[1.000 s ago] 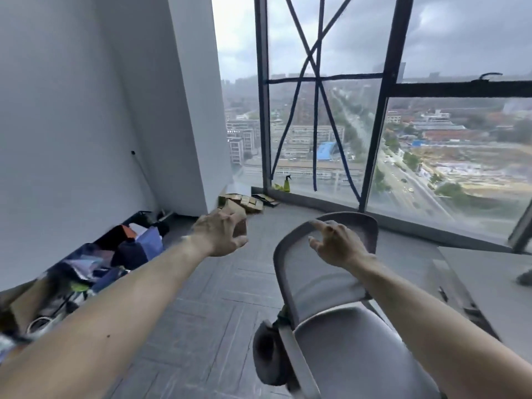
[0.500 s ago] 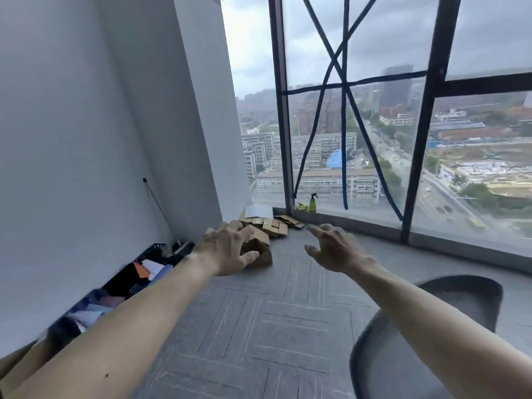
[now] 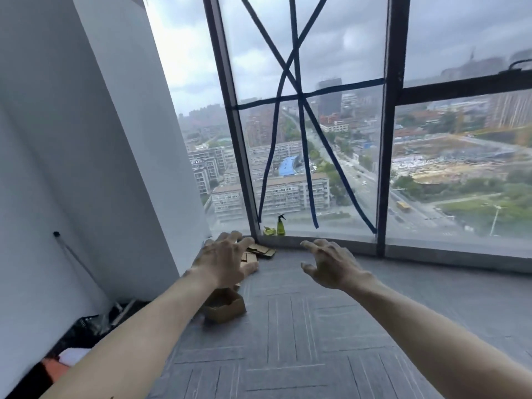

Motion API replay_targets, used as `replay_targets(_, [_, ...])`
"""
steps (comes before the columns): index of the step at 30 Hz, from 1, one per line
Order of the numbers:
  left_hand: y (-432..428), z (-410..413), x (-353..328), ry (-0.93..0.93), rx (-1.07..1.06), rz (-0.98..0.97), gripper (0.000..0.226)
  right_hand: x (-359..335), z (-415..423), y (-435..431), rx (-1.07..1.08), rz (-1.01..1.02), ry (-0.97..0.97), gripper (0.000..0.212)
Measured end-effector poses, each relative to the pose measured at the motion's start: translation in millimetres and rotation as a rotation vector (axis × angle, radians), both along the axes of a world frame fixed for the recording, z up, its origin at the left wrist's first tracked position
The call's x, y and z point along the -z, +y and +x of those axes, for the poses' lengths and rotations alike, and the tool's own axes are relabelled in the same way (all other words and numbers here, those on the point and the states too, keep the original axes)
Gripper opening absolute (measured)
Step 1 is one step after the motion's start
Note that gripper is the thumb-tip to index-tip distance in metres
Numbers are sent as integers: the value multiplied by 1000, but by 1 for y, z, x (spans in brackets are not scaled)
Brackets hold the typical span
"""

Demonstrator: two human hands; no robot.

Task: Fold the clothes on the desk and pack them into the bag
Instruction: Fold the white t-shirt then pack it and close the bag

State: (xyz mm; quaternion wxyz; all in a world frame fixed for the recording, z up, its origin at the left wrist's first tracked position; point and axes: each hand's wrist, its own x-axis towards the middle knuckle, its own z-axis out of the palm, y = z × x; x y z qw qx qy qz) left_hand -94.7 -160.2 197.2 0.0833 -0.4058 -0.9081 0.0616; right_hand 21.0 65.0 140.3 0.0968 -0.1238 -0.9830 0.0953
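Observation:
Both my arms reach forward over the grey floor toward the window corner. My left hand (image 3: 224, 260) hangs in the air with fingers loosely spread and holds nothing. My right hand (image 3: 331, 264) is also empty, fingers relaxed and slightly bent. A small part of a heap of clothes (image 3: 62, 362), orange and white, shows at the lower left edge by the wall. No desk or bag is in view.
A small open cardboard box (image 3: 226, 306) sits on the floor below my left forearm, with flat cardboard pieces (image 3: 260, 250) behind it. A green spray bottle (image 3: 281, 225) stands at the window sill. A black crate (image 3: 83, 326) lies by the white wall.
The view has swung up and left: the grey chair and the desk have dropped out of sight, and most of the clothes heap too. Both hands stay raised and empty.

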Motion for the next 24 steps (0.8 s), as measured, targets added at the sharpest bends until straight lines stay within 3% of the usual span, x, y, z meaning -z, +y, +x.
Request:
replay_targets(7, [158, -175, -9, 6, 221, 28, 63, -7, -114, 123, 284, 34, -21, 56])
replay_targets(11, [280, -247, -23, -12, 353, 46, 64, -20, -137, 208, 479, 28, 0, 54])
replay_targets(24, [719, -234, 37, -65, 771, -20, 65, 13, -68, 531, 982, -84, -94, 57])
